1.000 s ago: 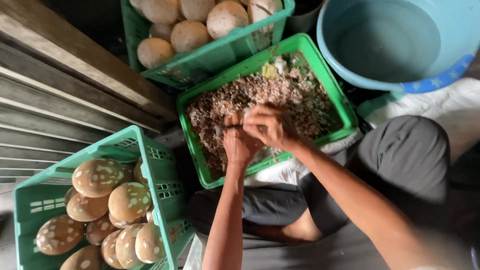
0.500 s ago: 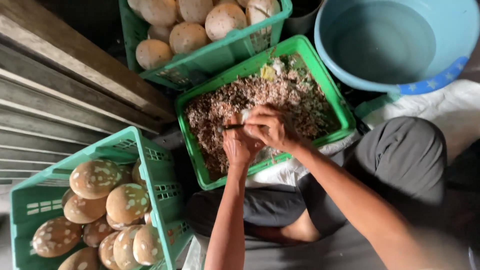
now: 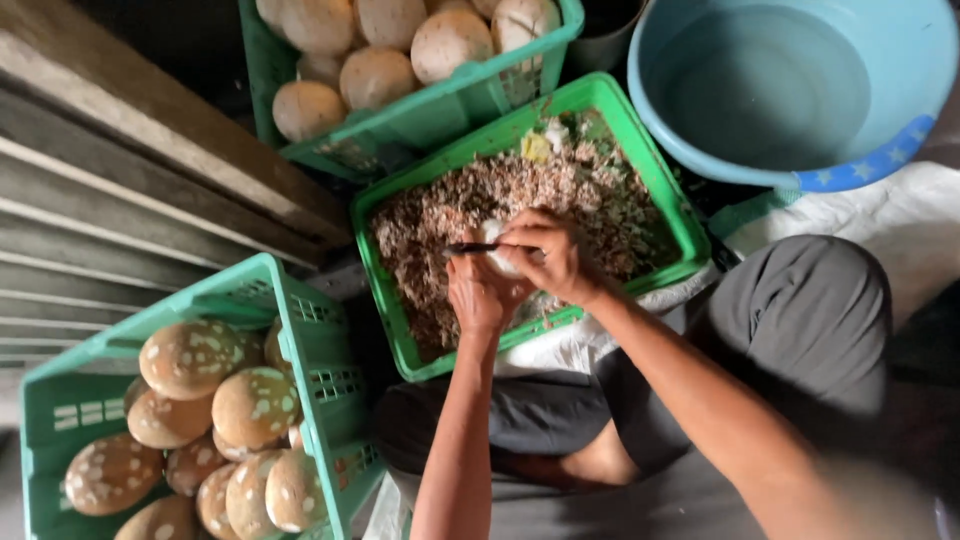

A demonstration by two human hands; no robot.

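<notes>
While the left hand (image 3: 478, 295) cups a small pale lump (image 3: 497, 252) from below, its grip closed around the lump's underside, the right hand (image 3: 550, 255) pinches a thin dark blade (image 3: 470, 247) that juts out level toward the left, its grip clamped on the handle end. Both hands meet over the middle of the bright green tray (image 3: 668, 190), seemingly so that whatever comes off the lump drops straight into it. Only a sliver of the lump shows between the fingers: whitish, rounded, smooth where it is bared; its full shape is hidden by the hands.

That tray is filled almost to its rim with brown and grey crumbly scraps (image 3: 440, 215), with a few yellowish and white bits at its far corner. It sits tilted against the person's knee (image 3: 800, 310), which is covered in grey cloth, with white sacking (image 3: 560, 345) tucked under its near edge.

Beyond the tray's far edge stands a teal crate (image 3: 440, 120) heaped with pale, roundish, tan blocks (image 3: 445, 42). Near the person's left side a second teal crate (image 3: 300, 400) holds darker brown rounded blocks with white patches (image 3: 188, 358). By the tray's right corner sits a large light-blue basin (image 3: 850, 170), its inside bare as far as can be seen. Grey wooden planks (image 3: 130, 200) run along the left.
</notes>
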